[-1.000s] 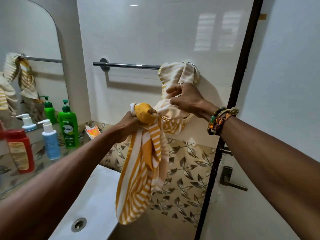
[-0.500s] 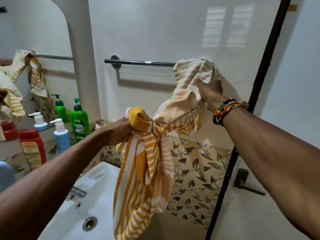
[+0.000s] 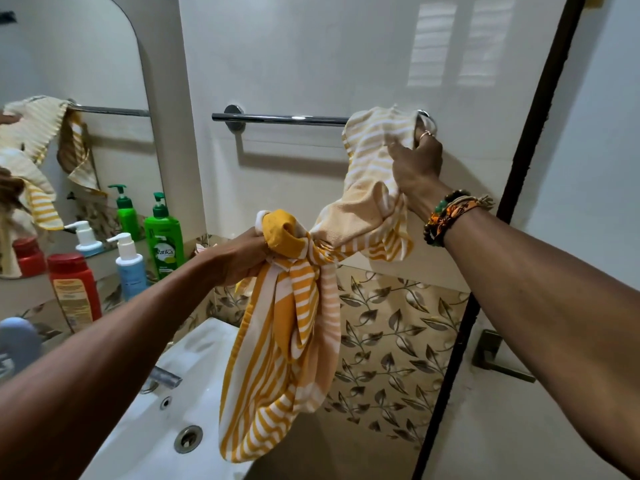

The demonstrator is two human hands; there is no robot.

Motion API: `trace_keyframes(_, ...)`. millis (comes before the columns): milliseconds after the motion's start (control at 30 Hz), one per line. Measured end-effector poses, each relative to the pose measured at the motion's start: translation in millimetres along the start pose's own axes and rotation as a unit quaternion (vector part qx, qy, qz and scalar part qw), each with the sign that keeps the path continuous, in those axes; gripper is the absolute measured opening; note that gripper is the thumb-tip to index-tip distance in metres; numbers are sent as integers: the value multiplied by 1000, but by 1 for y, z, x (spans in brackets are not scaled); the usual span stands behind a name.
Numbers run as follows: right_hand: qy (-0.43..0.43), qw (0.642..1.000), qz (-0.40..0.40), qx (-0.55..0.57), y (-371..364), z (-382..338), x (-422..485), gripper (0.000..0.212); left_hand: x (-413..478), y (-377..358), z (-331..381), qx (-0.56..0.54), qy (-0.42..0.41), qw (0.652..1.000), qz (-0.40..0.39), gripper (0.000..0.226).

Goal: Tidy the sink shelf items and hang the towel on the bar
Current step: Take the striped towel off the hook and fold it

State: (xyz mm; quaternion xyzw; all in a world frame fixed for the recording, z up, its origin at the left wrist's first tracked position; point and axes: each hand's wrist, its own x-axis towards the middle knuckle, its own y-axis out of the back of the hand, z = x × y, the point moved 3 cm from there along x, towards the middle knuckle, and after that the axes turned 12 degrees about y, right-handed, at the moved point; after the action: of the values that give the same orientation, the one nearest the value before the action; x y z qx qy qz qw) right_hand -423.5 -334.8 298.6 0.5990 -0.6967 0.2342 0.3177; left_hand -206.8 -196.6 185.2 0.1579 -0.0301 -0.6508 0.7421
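Since a second ago the right hand point(image 3: 415, 164) has climbed from the sagging cloth to the right end of the chrome wall bar point(image 3: 284, 118). There it pinches the yellow-and-white striped cotton towel point(image 3: 287, 341) draped over the bar. Lower down, the left hand point(image 3: 242, 258) grips the towel's bunched middle above the white basin point(image 3: 194, 368). Hanging looks part done: the towel likely needs spreading leftward along the bar.

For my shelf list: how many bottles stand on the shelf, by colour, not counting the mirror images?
Red bottle: 1
Blue bottle: 1
Green bottle: 1
Total: 3
Blurred grey thing at left not counted.
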Motion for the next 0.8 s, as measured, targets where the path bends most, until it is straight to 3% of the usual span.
trace_keyframes(133, 2, 999, -41, 24, 10, -5, -7, 37, 0, -9, 2, 4, -26, 999, 23, 14)
trace_keyframes(367, -4, 989, -137, 51, 30, -2, -15, 26, 0, -25, 22, 20, -56, 993, 104, 21)
trace_keyframes(467, 25, 980, -192, 46, 40, -4, -23, 24, 1, -34, 35, 9, -81, 989, 123, 10)
trace_keyframes(600, 71, 956, -285, 3, 51, -6, -36, 29, 1, -48, 49, 14, -116, 985, 125, 18)
trace_keyframes(667, 89, 944, -316, -29, 57, -5, -39, 23, 1, -54, 56, 33, -147, 982, 117, 38)
trace_keyframes(733, 102, 932, -343, -47, 62, -5, -43, 19, 2, -60, 61, 65, -169, 977, 116, 78)
trace_keyframes(800, 112, 917, -378, -67, 66, -5, -46, 15, 3, -67, 65, 105, -186, 970, 115, 101)
